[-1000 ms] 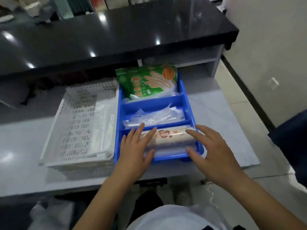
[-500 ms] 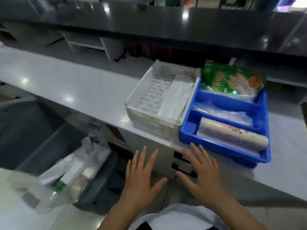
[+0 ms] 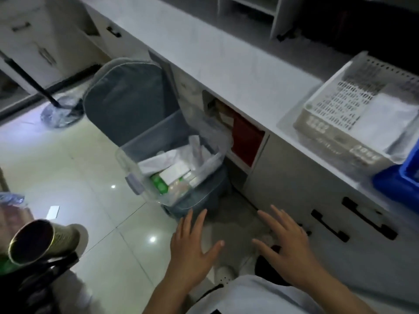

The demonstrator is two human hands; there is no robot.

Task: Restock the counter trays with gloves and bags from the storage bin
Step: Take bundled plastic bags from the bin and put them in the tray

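We hold both hands out low over the floor, palms down and fingers spread, so each grip is released and carries nothing: our left hand [image 3: 192, 248] hangs just short of the storage bin [image 3: 172, 159], and our right hand [image 3: 286, 248] hangs in front of the cabinet drawers under the bench [image 3: 226, 64]. The bin stands on the pale tiled floor against the cabinet front, a clear plastic box with its grey lid [image 3: 127, 96] tipped up and open behind it. Inside we see white packets [image 3: 174, 171] piled loosely and a green packet [image 3: 159, 184] low at the near side; what each one holds is too blurred to tell. Up on the bench to our right sits the white perforated tray [image 3: 335, 123] with a pale sheet or bag lying in it, and just beside it, at the frame edge, a corner of the blue tray [image 3: 399, 186]. A mop [image 3: 59, 109] rests on the floor well beyond the bin
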